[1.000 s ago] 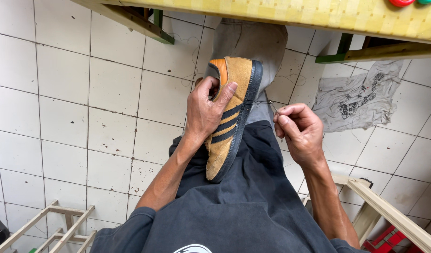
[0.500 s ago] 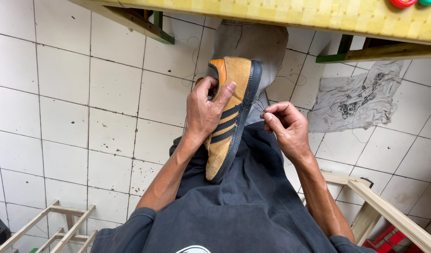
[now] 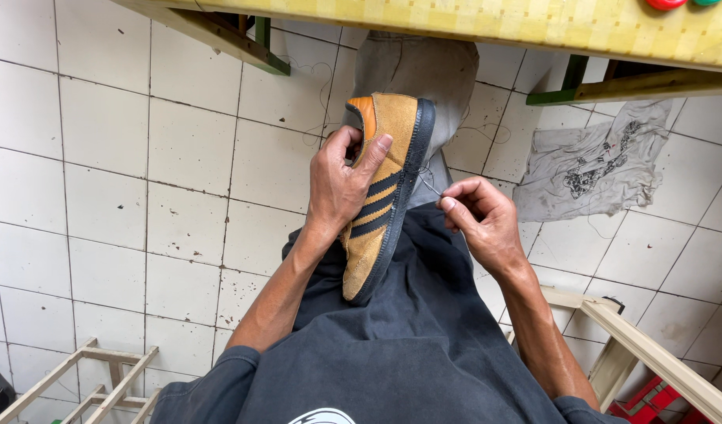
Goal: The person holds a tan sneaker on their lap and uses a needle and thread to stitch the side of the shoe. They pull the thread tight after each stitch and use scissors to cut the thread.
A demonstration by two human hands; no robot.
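**Setting: informal shoe-repair work area**

The location is a small hand-repair workspace, probably domestic or a street-side stall. Indicators: a floor [image 3: 102,157] of white square tiles, stained and scuffed, with dark grout lines; a low workbench [image 3: 533,23] with a yellow top on green-painted wooden framing; a soiled grey rag [image 3: 588,169] lying on the tiles; unfinished wooden racks [image 3: 78,385] at floor level; loose thread on the floor; a tan suede sneaker [image 3: 384,196] under hand stitching.

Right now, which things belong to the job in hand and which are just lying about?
In use: left hand gripping the tan shoe; right hand pinching a thread at its sole.
Lying about: grey rag, wooden rack, yellow table.
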